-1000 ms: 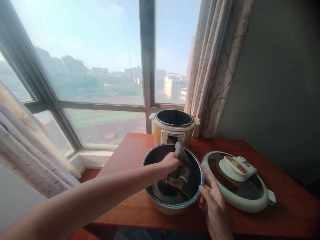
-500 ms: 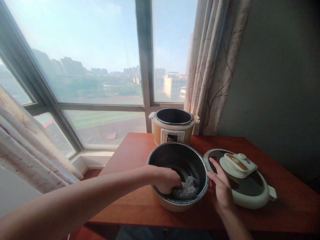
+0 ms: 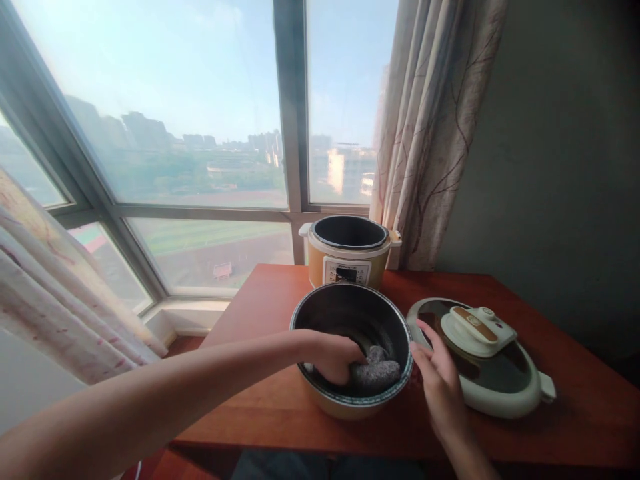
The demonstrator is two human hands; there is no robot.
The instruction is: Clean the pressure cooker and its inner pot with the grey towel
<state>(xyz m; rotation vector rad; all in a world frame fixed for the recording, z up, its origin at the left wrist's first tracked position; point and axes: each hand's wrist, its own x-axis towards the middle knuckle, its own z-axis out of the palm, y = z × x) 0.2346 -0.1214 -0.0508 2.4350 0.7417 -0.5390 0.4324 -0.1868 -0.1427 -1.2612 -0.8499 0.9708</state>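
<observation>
L fingers [image 3: 357,351] bunching cloth [image 3: 377,375], R hand [image 3: 443,377] bracing pot [image 3: 345,305]

Head cam (only view): the person's L hand [image 3: 336,358] is gripping the grey cloth low inside the dark-lined pot, fingers curling round it w/ tips hidden. The cloth is lying bunched near the right inner wall, prob. so the hand is bearing on the surface there. The forearm is spanning the left rim b/c that side is giving it a way in.

R hand is spreading along the right rim, thumb & index showing, fingers not closing into a fist; lower ones can't be made out. It's prob. steadying the pot vs. the L hand's push.

Pot is apparently resting on the table [image 3: 267,297], mouth up, near the front edge, prob. for easy reach. Cooker base [image 3: 320,259] is standing behind, panel facing the person; can't tell if it's touching the pot. Lid [image 3: 505,377] is lying flat to the right, handle up, leaving the pot's mouth accessible.
</observation>
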